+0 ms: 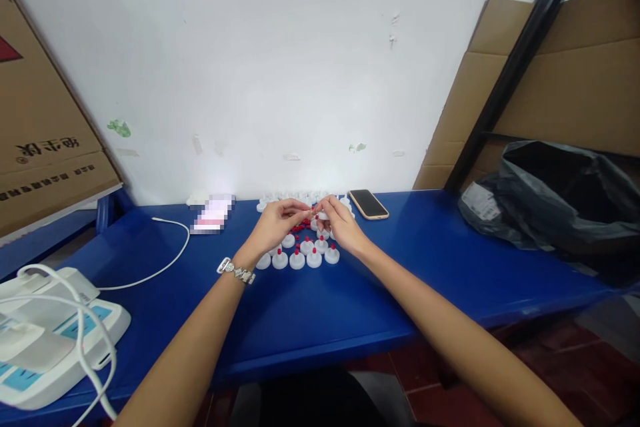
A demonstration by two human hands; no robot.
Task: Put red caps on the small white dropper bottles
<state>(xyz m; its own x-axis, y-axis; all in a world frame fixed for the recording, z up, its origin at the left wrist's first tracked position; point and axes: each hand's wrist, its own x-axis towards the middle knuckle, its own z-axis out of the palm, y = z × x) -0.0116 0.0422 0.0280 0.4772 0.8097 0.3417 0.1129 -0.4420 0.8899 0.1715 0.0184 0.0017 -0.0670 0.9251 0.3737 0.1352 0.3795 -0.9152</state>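
Note:
My left hand [280,223] and my right hand [340,221] meet fingertip to fingertip above the blue table. Between the curled fingers of my right hand shows a white round cap [323,216]. My left thumb and forefinger are pinched together; whatever lies between them is too small to make out. Below my hands stand several white caps with red tips [314,257], in rows. Small loose red tips [301,227] lie in a pile between the rows, partly hidden by my hands. Behind them are more white caps [261,205], seemingly without red tips.
A phone [369,204] lies right of the caps; a lit, blurred-out screen [213,215] lies left. A white power strip [65,353] with cables fills the near left. Cardboard [50,113] leans at left. A grey plastic bag [560,193] sits at right, beside a dark metal post [515,73].

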